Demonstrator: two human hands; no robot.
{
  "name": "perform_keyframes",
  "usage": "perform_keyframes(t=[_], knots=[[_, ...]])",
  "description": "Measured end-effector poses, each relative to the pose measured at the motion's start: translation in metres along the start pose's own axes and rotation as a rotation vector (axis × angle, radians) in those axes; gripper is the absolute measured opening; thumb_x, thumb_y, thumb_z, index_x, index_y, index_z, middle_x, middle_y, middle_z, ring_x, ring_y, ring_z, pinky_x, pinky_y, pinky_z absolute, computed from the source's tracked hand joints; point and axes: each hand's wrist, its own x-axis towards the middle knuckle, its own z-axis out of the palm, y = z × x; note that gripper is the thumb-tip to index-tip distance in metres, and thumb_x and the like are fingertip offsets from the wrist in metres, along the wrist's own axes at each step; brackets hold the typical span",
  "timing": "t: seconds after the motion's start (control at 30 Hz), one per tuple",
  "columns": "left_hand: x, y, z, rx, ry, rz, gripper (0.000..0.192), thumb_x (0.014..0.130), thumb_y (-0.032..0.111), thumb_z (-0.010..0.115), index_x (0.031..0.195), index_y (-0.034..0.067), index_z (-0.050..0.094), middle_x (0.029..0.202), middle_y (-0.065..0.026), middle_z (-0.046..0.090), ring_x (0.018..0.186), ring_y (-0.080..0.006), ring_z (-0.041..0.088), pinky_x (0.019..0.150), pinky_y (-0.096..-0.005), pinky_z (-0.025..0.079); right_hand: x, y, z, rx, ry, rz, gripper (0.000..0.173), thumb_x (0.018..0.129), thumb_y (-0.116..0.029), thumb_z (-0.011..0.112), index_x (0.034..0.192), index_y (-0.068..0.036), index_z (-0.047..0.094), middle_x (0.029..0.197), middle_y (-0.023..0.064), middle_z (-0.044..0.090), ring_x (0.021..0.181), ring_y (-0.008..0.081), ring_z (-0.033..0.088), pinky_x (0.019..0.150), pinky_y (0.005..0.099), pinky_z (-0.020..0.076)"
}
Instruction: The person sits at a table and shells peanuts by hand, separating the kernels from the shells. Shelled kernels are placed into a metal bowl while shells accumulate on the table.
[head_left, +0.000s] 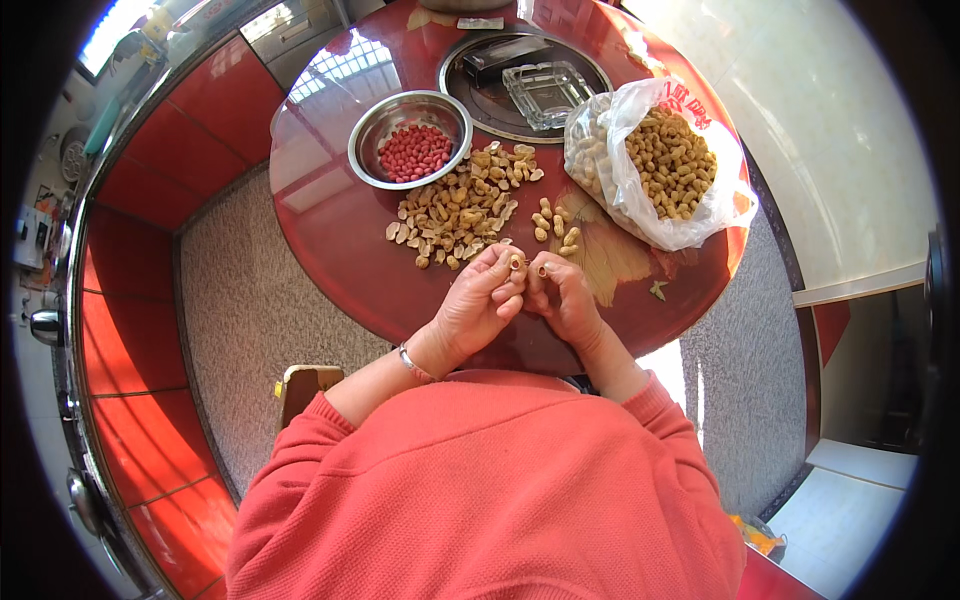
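Over the near part of the table, my left hand (484, 289) pinches a piece of broken peanut shell (516, 263) with something red inside it. Close beside it, my right hand (566, 296) grips another piece of peanut shell (542, 271), also with red showing in it. Just beyond my hands lies a heap of peanut shells (457, 210). A steel bowl (364, 169) of red-skinned peanut kernels (415, 154) stands behind the heap at left. Several whole peanuts (555, 220) lie beyond my right hand. Farther right, a plastic bag (626, 199) gapes over many unshelled peanuts (670, 165).
The round red table (330, 255) has a dark round tray (487, 112) at its back, bearing a glass ashtray (547, 94) and a black box (506, 56). A leaf-like scrap (658, 290) lies at right. Red cabinets (135, 322) line the left; a chair (311, 379) stands near my left arm.
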Motion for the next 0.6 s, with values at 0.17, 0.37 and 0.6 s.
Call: perform_keyframes(t=[0.17, 0.37, 0.6], knots=[[0.002, -0.003, 0.001, 0.370, 0.174, 0.247, 0.009, 0.098, 0.016, 0.051, 0.100, 0.008, 0.053, 0.081, -0.0003, 0.052, 0.059, -0.0048, 0.044, 0.047, -0.0202, 0.041, 0.004, 0.012, 0.013, -0.289, 0.129, -0.119, 0.016, 0.095, -0.020, 0.048, 0.092, -0.005, 0.050, 0.066, -0.0003, 0.049, 0.056, 0.0074, 0.044, 0.050, 0.0220, 0.0364], [-0.003, -0.004, 0.000, 0.614, 0.248, 0.339, 0.008, 0.098, 0.013, 0.049, 0.099, 0.006, 0.052, 0.074, -0.0007, 0.054, 0.052, -0.0066, 0.047, 0.045, -0.0208, 0.043, 0.015, 0.020, 0.021, -0.521, 0.137, -0.149, 0.012, 0.092, -0.012, 0.057, 0.098, -0.004, 0.050, 0.072, 0.0025, 0.055, 0.065, 0.0080, 0.054, 0.056, 0.0233, 0.0430], [-0.015, 0.022, -0.007, 0.960, 0.219, 0.326, 0.007, 0.095, 0.007, 0.054, 0.100, 0.003, 0.056, 0.083, -0.0019, 0.057, 0.056, -0.0079, 0.055, 0.050, -0.0194, 0.046, 0.023, 0.023, 0.018, -0.643, 0.089, -0.254, 0.011, 0.093, -0.014, 0.057, 0.093, -0.004, 0.052, 0.077, 0.0009, 0.055, 0.069, 0.0083, 0.051, 0.061, 0.0239, 0.0427]])
